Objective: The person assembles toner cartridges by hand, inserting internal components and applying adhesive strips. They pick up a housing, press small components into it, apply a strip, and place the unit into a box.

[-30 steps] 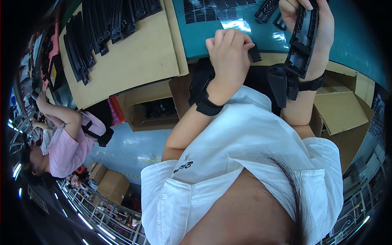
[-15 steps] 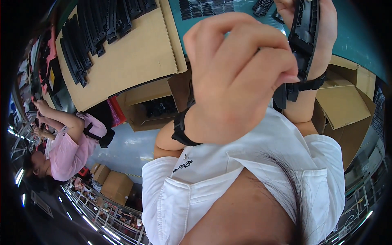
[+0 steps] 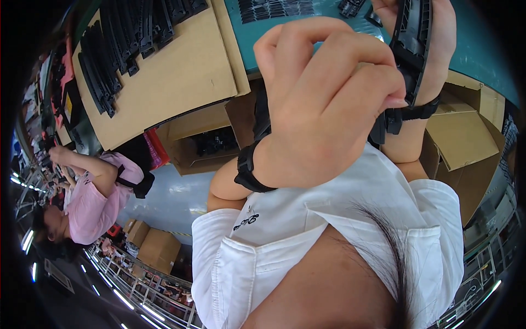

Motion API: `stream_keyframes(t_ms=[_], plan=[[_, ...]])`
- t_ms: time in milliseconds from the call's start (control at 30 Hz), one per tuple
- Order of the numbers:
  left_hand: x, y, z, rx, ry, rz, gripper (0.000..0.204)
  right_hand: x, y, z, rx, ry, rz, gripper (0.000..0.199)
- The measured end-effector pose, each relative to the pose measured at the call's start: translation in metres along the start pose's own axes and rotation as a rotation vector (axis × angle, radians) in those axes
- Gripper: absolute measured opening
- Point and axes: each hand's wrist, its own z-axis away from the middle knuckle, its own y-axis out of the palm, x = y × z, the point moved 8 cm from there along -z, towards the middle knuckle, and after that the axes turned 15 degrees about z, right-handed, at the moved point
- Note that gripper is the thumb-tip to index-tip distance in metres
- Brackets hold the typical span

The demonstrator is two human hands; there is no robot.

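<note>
My right hand (image 3: 442,52) holds up a long black plastic strip (image 3: 412,49) with ribbed edges, its fingers wrapped round the far side. Closer to the camera, my left hand (image 3: 334,93) is closed with curled fingers. Its fingertips pinch together at the strip's lower end, and whatever sits between them is hidden by the hand. Black bands circle both wrists. More black strips (image 3: 143,27) lie in rows on a cardboard sheet (image 3: 181,82) at the far left.
Beneath the cardboard sheet stands an open carton (image 3: 194,129) with dark parts inside. Another open carton (image 3: 466,137) is at the right, below the green tabletop (image 3: 476,60). Small black pieces (image 3: 350,8) lie on that table. A person in pink (image 3: 98,197) works at the left.
My left hand has shifted slightly to the right, its fingers still curled at the strip's end. The right hand and strip have moved a little right too. The other person's raised arm has lowered.
</note>
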Motion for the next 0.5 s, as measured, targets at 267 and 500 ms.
stream_keyframes(t_ms=[267, 500], plan=[[-0.0031, -0.0044, -0.0041, 0.086, -0.015, -0.01, 0.017, 0.0005, 0.0002, 0.0008, -0.033, -0.007, 0.003, 0.02], [-0.0005, -0.0013, 0.0001, 0.038, -0.016, 0.008, 0.02, -0.0007, 0.0001, 0.0005, 0.004, -0.003, 0.003, 0.02]])
